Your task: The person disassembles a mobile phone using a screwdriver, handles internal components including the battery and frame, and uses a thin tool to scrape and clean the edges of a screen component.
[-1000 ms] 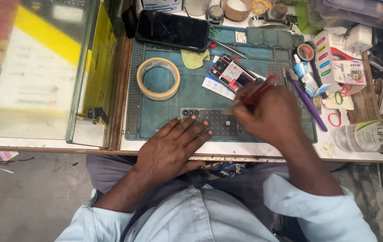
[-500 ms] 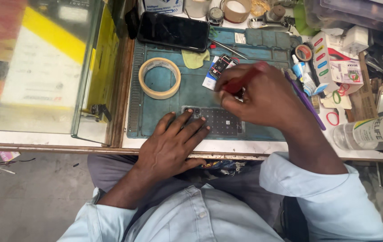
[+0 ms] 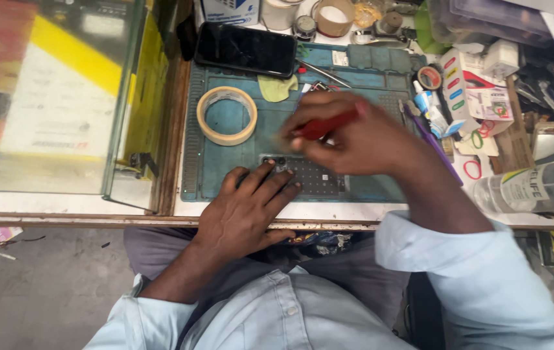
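- Right hand (image 3: 361, 133) grips a red-handled screwdriver (image 3: 325, 124), light and stiff, best held by its handle
- Left hand (image 3: 251, 207), fingers spread flat, pins a small dark fragile board (image 3: 312, 178) near the worktop's front edge

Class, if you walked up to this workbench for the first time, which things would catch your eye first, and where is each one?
At the centre, the right hand grips a red-handled tool above the teal work mat, while the left hand lies flat at the mat's near edge. A ring of tape lies on the mat's left part, and a dark phone rests at the far edge.
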`<state>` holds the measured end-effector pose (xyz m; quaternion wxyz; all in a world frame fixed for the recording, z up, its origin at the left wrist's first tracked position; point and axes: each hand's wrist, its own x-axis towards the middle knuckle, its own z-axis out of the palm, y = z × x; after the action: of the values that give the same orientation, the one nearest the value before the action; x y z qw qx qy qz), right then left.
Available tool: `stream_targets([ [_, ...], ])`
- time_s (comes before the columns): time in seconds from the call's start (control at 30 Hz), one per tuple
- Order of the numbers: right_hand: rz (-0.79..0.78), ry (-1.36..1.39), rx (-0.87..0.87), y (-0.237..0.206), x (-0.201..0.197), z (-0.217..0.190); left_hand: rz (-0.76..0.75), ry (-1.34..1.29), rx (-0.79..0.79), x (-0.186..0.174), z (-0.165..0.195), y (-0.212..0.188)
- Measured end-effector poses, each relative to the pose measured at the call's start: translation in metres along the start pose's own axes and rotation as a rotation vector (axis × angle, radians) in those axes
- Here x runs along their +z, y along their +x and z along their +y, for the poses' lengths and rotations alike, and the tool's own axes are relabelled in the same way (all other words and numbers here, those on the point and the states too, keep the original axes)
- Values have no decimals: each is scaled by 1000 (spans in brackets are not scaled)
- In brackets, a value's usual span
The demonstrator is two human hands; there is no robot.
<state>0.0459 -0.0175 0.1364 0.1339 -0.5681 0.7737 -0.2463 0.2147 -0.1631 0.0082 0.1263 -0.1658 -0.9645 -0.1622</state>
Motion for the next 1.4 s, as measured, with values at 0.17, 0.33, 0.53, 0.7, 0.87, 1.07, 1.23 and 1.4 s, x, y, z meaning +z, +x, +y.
stream_targets([
  [0.17,-187,14,84,6,17,1,-8,9,-2,-1,1,-3],
  [0.33,-295,-371,511,-25,-19,18,0,5,3,-1,0,-3],
  [0.53,6,-46,-62,-48,-9,33,-16,3,-9,3,3,1],
  [0.7,-58,-253,568,-66,-21,33,-22,-22,-28,2,3,4],
  [0.87,95,-10,180,-82,-2,31,4,-163,-67,-3,6,6],
  [1.07,-53,-166,650,-101,-14,46,31,-138,-50,-1,4,7],
  [1.23,291,18,311,-108,14,44,17,-222,-112,-3,6,12],
  [1.4,37,292,395,-115,12,47,44,-257,-121,-9,5,11],
])
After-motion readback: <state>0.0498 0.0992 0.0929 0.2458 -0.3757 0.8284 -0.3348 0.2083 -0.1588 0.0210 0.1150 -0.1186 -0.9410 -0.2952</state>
